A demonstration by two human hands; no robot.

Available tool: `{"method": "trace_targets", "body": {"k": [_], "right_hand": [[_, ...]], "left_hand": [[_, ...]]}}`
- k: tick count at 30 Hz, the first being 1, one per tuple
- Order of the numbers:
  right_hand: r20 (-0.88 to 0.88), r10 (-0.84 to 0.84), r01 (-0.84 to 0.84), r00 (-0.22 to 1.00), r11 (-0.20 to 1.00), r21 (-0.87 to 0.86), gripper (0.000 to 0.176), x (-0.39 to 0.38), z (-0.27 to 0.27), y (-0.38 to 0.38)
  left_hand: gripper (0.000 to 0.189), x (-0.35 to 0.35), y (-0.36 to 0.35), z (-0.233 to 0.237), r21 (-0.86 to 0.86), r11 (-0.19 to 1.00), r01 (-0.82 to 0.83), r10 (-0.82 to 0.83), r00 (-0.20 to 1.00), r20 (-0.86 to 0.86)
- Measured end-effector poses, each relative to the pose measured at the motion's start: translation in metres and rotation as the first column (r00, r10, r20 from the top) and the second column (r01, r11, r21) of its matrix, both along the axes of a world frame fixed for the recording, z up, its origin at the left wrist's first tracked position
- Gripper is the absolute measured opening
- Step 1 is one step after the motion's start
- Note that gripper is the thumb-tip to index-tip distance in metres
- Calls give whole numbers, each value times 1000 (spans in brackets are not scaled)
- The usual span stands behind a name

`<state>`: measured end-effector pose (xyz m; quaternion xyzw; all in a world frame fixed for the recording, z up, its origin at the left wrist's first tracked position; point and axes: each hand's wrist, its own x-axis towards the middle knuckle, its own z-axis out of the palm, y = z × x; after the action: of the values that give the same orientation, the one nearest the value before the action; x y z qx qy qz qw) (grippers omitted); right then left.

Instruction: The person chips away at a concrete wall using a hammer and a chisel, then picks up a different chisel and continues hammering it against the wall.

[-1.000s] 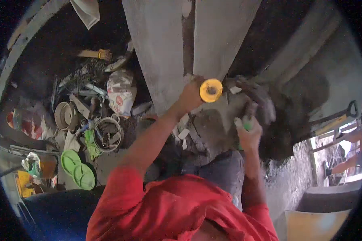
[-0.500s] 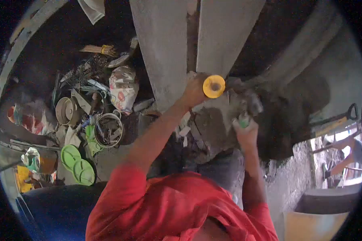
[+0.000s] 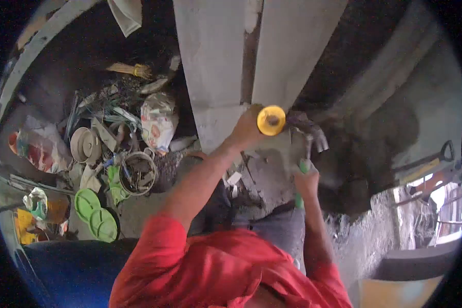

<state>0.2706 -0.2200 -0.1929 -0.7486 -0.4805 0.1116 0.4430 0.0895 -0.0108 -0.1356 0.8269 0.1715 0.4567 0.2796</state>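
Observation:
My left hand (image 3: 247, 128) is closed around a chisel with a round yellow hand guard (image 3: 263, 121). I look down onto its struck end, so the shaft and tip are hidden. In my right hand (image 3: 307, 184) is a claw hammer (image 3: 315, 137) with a green handle, gripped partway along. Its metal head lies just right of the guard, apart from it. Both hands are over rough, broken grey concrete (image 3: 274, 177), below two long grey slabs (image 3: 210, 61) with a dark gap between them.
Left of me stand a bucket of tools (image 3: 138, 173), green plates (image 3: 102, 225), a printed plastic sack (image 3: 158, 123) and a tied broom (image 3: 131, 70). A shovel (image 3: 428, 164) lies at the right. A blue surface (image 3: 77, 272) is close at lower left.
The hammer and my right hand have come down toward my body and slightly left. My left hand still grips the chisel in nearly the same spot. The view has shifted slightly.

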Motion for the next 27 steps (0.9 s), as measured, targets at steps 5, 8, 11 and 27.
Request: {"method": "trace_targets", "body": {"k": [5,8,11,27], "right_hand": [[-423,-25,143,906,958,249,13,3,92,-33],[-486,114,253,867,738,626,15,-9,173,-49],[-486,435,249,758,496,832,17,14,151,-55],[-359,560,52,746,489,871,25,46,166,-69]], "left_hand": [[44,-6,-19,-27,-48,998,-50,51,998,31],[43,-3,-19,-17,80,989,-121,117,992,53],[42,0,-17,-13,-11,997,-81,81,996,43],[41,8,-20,-10,52,991,-124,119,989,84]]}}
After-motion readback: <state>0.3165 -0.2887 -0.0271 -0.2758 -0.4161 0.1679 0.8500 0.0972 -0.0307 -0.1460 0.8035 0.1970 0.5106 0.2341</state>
